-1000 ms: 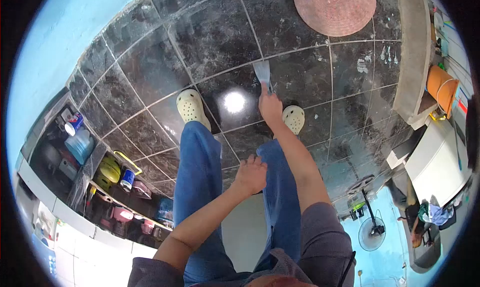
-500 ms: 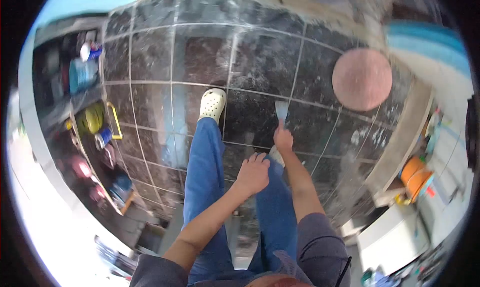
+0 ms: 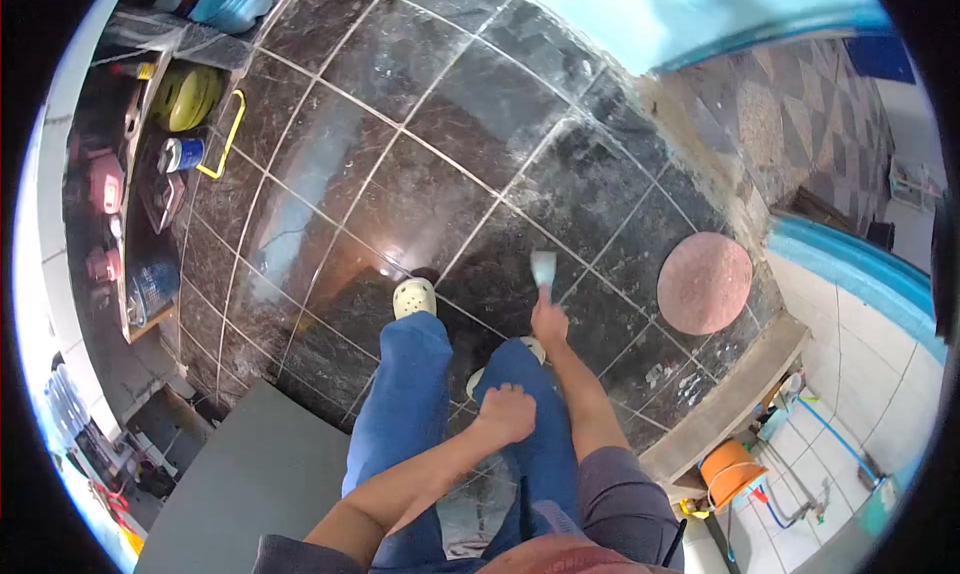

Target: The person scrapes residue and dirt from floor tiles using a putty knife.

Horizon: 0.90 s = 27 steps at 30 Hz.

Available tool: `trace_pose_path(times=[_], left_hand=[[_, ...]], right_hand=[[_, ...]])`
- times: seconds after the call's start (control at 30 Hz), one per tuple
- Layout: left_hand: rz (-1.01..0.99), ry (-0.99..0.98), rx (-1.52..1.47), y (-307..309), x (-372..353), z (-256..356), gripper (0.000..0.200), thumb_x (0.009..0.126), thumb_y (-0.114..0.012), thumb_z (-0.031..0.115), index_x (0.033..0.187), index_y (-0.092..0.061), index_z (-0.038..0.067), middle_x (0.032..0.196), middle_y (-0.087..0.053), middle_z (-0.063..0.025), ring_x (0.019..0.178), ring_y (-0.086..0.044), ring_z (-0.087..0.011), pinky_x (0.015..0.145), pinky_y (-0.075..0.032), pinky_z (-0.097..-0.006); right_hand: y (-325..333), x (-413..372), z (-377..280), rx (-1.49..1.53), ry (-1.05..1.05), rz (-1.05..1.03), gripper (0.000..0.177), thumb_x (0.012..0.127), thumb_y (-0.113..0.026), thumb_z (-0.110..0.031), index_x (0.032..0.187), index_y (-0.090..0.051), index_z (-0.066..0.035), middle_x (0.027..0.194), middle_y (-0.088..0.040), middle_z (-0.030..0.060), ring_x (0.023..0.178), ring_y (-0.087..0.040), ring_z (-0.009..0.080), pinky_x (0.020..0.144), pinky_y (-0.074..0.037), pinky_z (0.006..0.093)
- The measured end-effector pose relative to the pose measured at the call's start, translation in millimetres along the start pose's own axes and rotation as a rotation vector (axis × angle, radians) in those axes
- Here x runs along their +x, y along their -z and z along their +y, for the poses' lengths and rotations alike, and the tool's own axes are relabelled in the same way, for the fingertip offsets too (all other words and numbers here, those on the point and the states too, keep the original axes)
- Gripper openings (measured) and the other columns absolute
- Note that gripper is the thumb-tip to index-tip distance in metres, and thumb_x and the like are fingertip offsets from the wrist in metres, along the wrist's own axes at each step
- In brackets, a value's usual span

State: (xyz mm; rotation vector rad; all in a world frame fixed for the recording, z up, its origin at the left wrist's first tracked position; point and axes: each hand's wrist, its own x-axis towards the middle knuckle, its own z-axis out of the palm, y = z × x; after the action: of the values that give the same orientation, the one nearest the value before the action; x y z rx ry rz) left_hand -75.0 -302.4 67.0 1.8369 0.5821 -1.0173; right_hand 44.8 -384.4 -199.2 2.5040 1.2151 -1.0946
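My right hand [image 3: 549, 324] is wrapped round the handle of a scraper [image 3: 543, 265], its flat, pale blade pointing away from me over the dark floor tiles. The blade lies close over a tile near a light grout line. My left hand [image 3: 508, 412] rests on my right knee, its fingers curled into a fist against the blue trousers [image 3: 400, 404]. A cream perforated clog [image 3: 414, 298] is on my left foot, on the tiles; the other clog shows partly behind my right knee.
A round pinkish disc [image 3: 705, 283] lies on the tiles at right, near a low ledge [image 3: 735, 404]. Beyond the ledge stands an orange bucket [image 3: 733, 472]. Shelves at left hold a yellow-green object [image 3: 187, 98] and a can [image 3: 183, 155]. A grey panel [image 3: 250, 484] is at lower left.
My view has turned, so the floor and shelves appear rotated. My left hand's fingers have curled in on the knee. The scraper stays in my right hand, its blade now over another spot.
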Motion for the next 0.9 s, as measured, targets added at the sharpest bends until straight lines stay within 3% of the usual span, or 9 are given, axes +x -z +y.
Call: trace_pose_path(times=[0.1, 0.3, 0.43, 0.5, 0.53, 0.63, 0.83, 0.9], left_hand=[[0.021, 0.042, 0.039, 21, -5, -4, 0.029, 0.079, -0.053, 0.018, 0.099, -0.067, 0.002, 0.112, -0.059, -0.0184, 0.107, -0.054, -0.0322, 0.087, -0.042, -0.0426], [0.015, -0.029, -0.025, 45, -18, -13, 0.030, 0.079, -0.053, 0.018, 0.099, -0.066, 0.000, 0.114, -0.057, -0.0185, 0.107, -0.053, -0.0309, 0.086, -0.044, -0.0425], [0.002, -0.012, -0.054, 46, -22, -23, 0.031, 0.078, -0.054, 0.017, 0.100, -0.065, 0.000, 0.113, -0.057, -0.0181, 0.107, -0.053, -0.0308, 0.087, -0.043, -0.0427], [0.022, 0.004, -0.070, 46, -23, -24, 0.031, 0.078, -0.054, 0.017, 0.101, -0.065, 0.000, 0.114, -0.057, -0.0175, 0.108, -0.053, -0.0310, 0.088, -0.041, -0.0433], [0.021, -0.002, -0.078, 47, -23, -24, 0.031, 0.078, -0.054, 0.017, 0.101, -0.065, 0.000, 0.114, -0.057, -0.0175, 0.108, -0.053, -0.0310, 0.088, -0.041, -0.0433], [0.012, -0.012, -0.124, 49, -25, -23, 0.031, 0.078, -0.054, 0.017, 0.101, -0.066, 0.000, 0.114, -0.057, -0.0168, 0.108, -0.052, -0.0310, 0.089, -0.040, -0.0432], [-0.049, -0.007, -0.137, 45, -21, -25, 0.030, 0.079, -0.053, 0.017, 0.101, -0.066, 0.001, 0.115, -0.057, -0.0166, 0.110, -0.051, -0.0306, 0.089, -0.039, -0.0433], [-0.001, -0.013, -0.147, 36, -22, -23, 0.030, 0.079, -0.053, 0.017, 0.101, -0.066, 0.002, 0.115, -0.057, -0.0169, 0.110, -0.051, -0.0304, 0.089, -0.039, -0.0432]], right_hand=[[-19, -14, -20, -0.152, 0.166, -0.099, 0.052, 0.088, -0.048, -0.025, 0.137, -0.035, -0.015, 0.079, -0.062, 0.0225, 0.067, -0.063, 0.0391, 0.063, -0.051, 0.0513], [43, 91, -95, 0.016, 0.035, 0.269, 0.046, 0.089, -0.047, -0.027, 0.134, -0.043, -0.017, 0.071, -0.062, 0.0189, 0.066, -0.062, 0.0378, 0.062, -0.050, 0.0505], [63, 104, -94, -0.033, 0.025, 0.181, 0.048, 0.089, -0.047, -0.027, 0.136, -0.041, -0.017, 0.073, -0.062, 0.0200, 0.067, -0.063, 0.0373, 0.061, -0.051, 0.0476], [74, 95, -91, -0.113, -0.002, 0.008, 0.047, 0.089, -0.047, -0.026, 0.135, -0.043, -0.016, 0.077, -0.064, 0.0202, 0.071, -0.063, 0.0373, 0.064, -0.052, 0.0468], [81, 97, -95, -0.155, -0.022, -0.028, 0.048, 0.091, -0.046, -0.025, 0.138, -0.040, -0.018, 0.075, -0.065, 0.0170, 0.071, -0.065, 0.0328, 0.064, -0.053, 0.0459], [87, 108, -104, -0.132, -0.015, 0.059, 0.049, 0.091, -0.045, -0.024, 0.139, -0.038, -0.019, 0.080, -0.066, 0.0190, 0.075, -0.066, 0.0332, 0.066, -0.054, 0.0447], [84, 94, -109, -0.128, 0.007, -0.061, 0.049, 0.090, -0.046, -0.026, 0.137, -0.040, -0.013, 0.087, -0.065, 0.0206, 0.078, -0.063, 0.0373, 0.073, -0.050, 0.0508], [93, 113, -109, -0.020, -0.023, 0.092, 0.048, 0.090, -0.046, -0.025, 0.136, -0.040, -0.012, 0.086, -0.064, 0.0228, 0.078, -0.063, 0.0387, 0.071, -0.050, 0.0506]])
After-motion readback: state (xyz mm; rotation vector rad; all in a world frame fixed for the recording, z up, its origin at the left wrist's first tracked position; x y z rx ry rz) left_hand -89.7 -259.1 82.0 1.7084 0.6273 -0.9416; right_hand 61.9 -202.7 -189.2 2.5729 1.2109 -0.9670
